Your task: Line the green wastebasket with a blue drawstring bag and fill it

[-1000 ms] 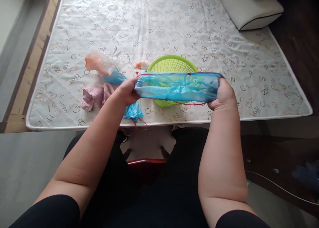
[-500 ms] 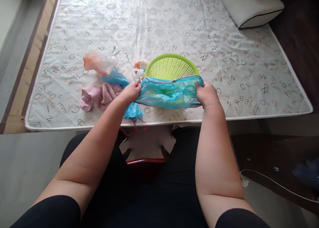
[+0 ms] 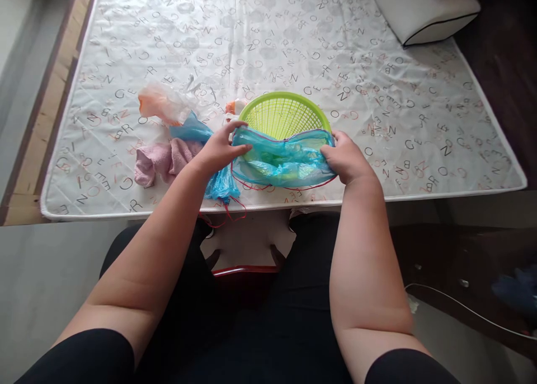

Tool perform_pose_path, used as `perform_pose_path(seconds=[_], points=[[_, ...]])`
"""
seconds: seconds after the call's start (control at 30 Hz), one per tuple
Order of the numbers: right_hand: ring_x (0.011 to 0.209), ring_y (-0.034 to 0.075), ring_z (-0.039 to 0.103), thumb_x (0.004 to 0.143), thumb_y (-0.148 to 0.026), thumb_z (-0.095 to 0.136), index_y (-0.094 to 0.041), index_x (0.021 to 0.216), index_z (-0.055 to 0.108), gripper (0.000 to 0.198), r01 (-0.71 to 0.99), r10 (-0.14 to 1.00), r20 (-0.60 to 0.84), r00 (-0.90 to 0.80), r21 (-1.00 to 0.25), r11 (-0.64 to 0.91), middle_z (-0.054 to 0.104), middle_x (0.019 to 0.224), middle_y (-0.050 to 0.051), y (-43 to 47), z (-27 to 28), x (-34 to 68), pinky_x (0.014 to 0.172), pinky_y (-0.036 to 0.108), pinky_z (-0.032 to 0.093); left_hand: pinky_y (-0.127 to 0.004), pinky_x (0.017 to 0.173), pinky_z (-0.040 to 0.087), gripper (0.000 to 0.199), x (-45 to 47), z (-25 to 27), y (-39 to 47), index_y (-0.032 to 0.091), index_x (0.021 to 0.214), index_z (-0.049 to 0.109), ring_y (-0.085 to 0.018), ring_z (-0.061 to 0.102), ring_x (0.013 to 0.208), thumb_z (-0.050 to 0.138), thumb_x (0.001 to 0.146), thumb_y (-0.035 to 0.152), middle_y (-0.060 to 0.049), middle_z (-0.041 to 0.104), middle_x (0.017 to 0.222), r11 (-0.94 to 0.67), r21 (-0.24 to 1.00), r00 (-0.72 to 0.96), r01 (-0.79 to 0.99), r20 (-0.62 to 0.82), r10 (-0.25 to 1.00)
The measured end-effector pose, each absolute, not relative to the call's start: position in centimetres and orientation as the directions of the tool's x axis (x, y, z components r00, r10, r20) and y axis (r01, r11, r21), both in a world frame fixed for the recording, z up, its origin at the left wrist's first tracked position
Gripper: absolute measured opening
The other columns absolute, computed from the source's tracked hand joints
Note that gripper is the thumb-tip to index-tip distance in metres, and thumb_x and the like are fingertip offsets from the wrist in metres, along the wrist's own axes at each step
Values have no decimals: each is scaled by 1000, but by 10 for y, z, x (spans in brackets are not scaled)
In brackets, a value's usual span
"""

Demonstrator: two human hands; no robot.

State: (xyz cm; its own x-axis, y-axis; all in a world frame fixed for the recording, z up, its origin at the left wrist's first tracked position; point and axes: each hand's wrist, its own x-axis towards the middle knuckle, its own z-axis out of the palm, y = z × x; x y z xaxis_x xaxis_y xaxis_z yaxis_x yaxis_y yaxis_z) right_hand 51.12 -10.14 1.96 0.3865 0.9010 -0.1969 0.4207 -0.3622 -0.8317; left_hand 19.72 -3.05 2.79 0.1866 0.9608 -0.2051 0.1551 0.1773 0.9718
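A thin blue plastic bag (image 3: 289, 163) with a red drawstring is stretched sideways over the near part of a green mesh basket (image 3: 285, 107). My left hand (image 3: 220, 144) is at the bag's left end, thumb and forefinger apart with the rim between them; its other fingers are partly hidden. At the right end, my right hand (image 3: 346, 157) grips the rim, its thumb inside and fingers outside. The bag's mouth gapes towards me, and green shows through the film.
Left of the basket lie a pink cloth (image 3: 168, 160), a crumpled blue bag (image 3: 222, 186) with red string, and a clear and orange plastic bag (image 3: 163, 104). All rest near the front edge of a letter-printed mattress (image 3: 168, 42). A white pillow (image 3: 428, 14) is at the far right.
My left thumb and forefinger have spread apart at the bag's edge. The bag's mouth is wider, and its red drawstring now hangs along the near side. The basket has shifted slightly left.
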Motion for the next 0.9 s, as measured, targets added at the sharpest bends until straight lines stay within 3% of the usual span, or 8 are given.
perform_pose_path(seconds=[0.1,0.2,0.3,0.4,0.5,0.63,0.8,0.9], points=[[87,27,72,75,-12,67,-23,120,74,47,347,914,-284,290,-859,-377,78,99,6,-106,30,506,90,46,61,-23,92,53,25,189,30,-26,19,83,76,-20,63,97,87,72,0,-2,66,85,125,935,116,331,-172,978],[71,23,66,74,-11,66,-24,112,76,41,281,915,-373,153,-871,-402,76,91,4,-110,40,501,79,43,61,-24,81,52,21,174,42,-23,20,74,73,-22,61,87,89,75,6,-1,56,70,150,878,62,454,-199,978],[63,21,63,75,-12,68,-24,102,77,30,246,881,-471,41,-850,-466,75,84,4,-114,45,496,72,42,59,-25,71,49,21,159,56,-24,21,71,73,-21,58,78,89,75,8,-2,56,67,198,844,40,499,-251,967],[69,24,68,77,-15,77,-24,96,77,21,182,849,-527,-44,-839,-512,78,85,4,-114,45,490,72,41,60,-24,69,47,22,151,62,-27,20,72,74,-20,57,78,89,74,5,-3,61,71,206,845,21,494,-249,968],[80,26,73,86,-31,82,-25,95,78,12,153,862,-499,-95,-863,-482,81,92,5,-112,42,489,74,38,60,-25,68,46,22,152,57,-28,20,68,71,-19,54,75,87,78,6,-4,60,70,194,813,56,548,-267,962],[70,19,63,91,-50,81,-23,93,78,27,191,921,-378,94,-901,-389,77,84,4,-106,34,492,65,32,53,-24,60,42,14,157,48,-28,20,76,74,-16,50,66,83,81,11,-3,60,71,167,837,116,520,-263,958],[67,16,56,94,-43,76,-22,87,71,23,408,962,-197,187,-876,-258,68,78,1,-96,26,483,64,30,45,-20,58,43,11,161,38,-28,17,95,81,-13,52,65,78,85,17,-3,63,74,199,864,155,462,-300,941],[70,17,54,98,-41,70,-22,82,66,25,527,958,-154,243,-808,-263,65,76,2,-91,26,473,67,30,44,-21,57,44,16,159,26,-25,17,100,82,-14,54,65,76,87,24,-4,66,77,219,840,160,496,-337,928]])
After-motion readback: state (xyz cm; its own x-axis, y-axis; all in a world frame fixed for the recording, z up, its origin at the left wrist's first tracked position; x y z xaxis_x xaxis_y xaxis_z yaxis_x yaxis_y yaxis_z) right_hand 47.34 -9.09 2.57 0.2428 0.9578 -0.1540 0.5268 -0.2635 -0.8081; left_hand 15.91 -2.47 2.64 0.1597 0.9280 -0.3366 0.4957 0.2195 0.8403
